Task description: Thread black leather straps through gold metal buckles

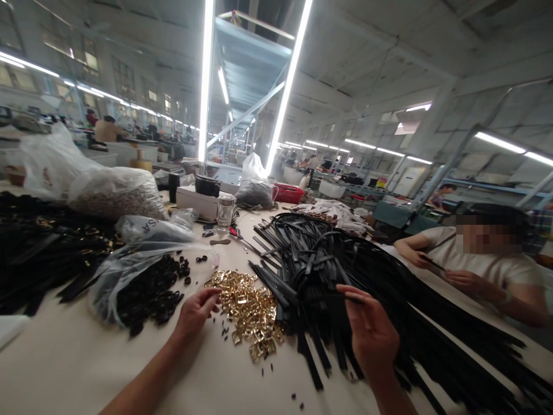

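Note:
My left hand (196, 314) is at the left edge of a pile of gold buckles (246, 300), thumb and fingers pinched together. Whatever is between those fingertips is too small to make out. To the right, my right hand (372, 331) is raised over a heap of black straps (311, 259), and its fingers are closed on a thin black strap that blends into the heap behind. Black loops (151, 288) spill from a clear plastic bag (108, 276) left of my left hand. Small black bits are scattered on the table (224, 380) near the buckles.
A glass jar (225, 213), a red-handled tool (235, 232) and a white box (196, 202) stand or lie farther back. More black straps (26, 253) and a filled bag (121, 190) are at the left. Across the table at right, a co-worker (479, 271) handles a dark strip.

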The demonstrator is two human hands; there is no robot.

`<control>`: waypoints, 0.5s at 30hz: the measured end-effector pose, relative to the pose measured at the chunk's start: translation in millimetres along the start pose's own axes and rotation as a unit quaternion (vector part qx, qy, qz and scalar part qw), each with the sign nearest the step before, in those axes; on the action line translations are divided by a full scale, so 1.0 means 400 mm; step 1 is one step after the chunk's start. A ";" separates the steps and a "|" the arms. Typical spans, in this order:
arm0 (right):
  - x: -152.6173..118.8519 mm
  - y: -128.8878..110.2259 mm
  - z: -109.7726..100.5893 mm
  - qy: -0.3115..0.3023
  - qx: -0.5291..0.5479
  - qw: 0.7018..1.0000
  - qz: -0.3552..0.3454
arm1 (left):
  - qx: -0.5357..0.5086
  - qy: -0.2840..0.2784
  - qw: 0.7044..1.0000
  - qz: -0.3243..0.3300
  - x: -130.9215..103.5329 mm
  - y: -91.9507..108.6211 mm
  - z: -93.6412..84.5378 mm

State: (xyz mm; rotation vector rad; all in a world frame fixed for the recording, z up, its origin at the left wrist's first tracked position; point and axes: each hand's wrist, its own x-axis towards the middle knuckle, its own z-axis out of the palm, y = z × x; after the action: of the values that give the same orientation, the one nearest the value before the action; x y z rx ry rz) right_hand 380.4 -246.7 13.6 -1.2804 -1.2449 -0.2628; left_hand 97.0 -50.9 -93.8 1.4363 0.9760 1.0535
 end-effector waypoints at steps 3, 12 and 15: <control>0.048 -0.050 -0.013 0.013 -0.003 1.000 -0.010 | 0.001 -0.003 1.000 -0.003 -0.002 0.003 0.003; 0.014 -0.049 0.249 -0.412 -0.121 0.902 0.047 | -0.073 -0.120 0.990 -0.010 -0.036 0.028 0.032; -0.033 -0.045 0.344 -0.474 -0.140 0.869 0.015 | -0.115 -0.150 0.981 -0.045 -0.041 0.026 0.044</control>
State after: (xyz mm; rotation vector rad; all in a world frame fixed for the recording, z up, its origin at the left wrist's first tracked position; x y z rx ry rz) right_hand 287.0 -147.2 -15.2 -1.7629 -2.0612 0.2736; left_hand 109.7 -72.6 -86.3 1.3000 0.6719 0.8237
